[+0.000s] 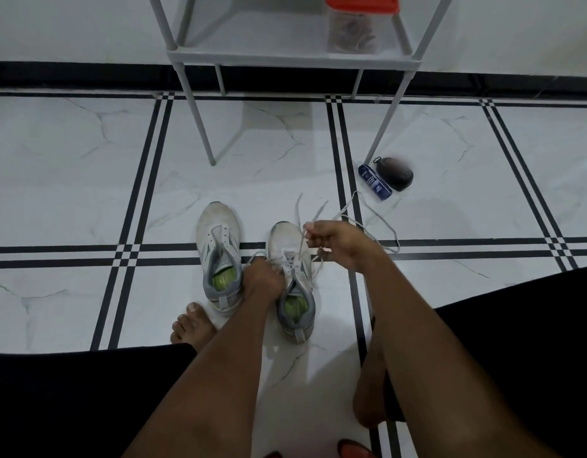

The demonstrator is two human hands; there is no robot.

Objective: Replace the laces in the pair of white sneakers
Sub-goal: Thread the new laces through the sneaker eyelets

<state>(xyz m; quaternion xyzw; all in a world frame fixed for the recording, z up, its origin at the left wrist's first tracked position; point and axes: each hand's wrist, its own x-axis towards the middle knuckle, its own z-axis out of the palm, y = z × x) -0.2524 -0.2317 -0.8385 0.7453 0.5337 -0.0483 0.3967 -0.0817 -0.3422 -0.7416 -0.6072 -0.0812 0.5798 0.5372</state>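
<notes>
Two white and grey sneakers with green insoles stand side by side on the tiled floor, toes pointing away from me. The left sneaker [219, 256] has no lace in its eyelets. My left hand [262, 279] grips the right sneaker [292, 279] at its tongue and collar. My right hand [335, 241] is raised just right of that shoe's toe and pinches a white lace [300, 241] that runs down into the eyelets, with two ends sticking up above the fingers. Another loop of white lace [381, 226] lies on the floor behind my right hand.
A white metal rack [285, 57] stands ahead against the wall, with a red-lidded clear container [355, 24] on its shelf. By its right leg lie a blue tube [374, 181] and a black oval case [396, 173]. My bare foot [191, 325] rests left of the shoes.
</notes>
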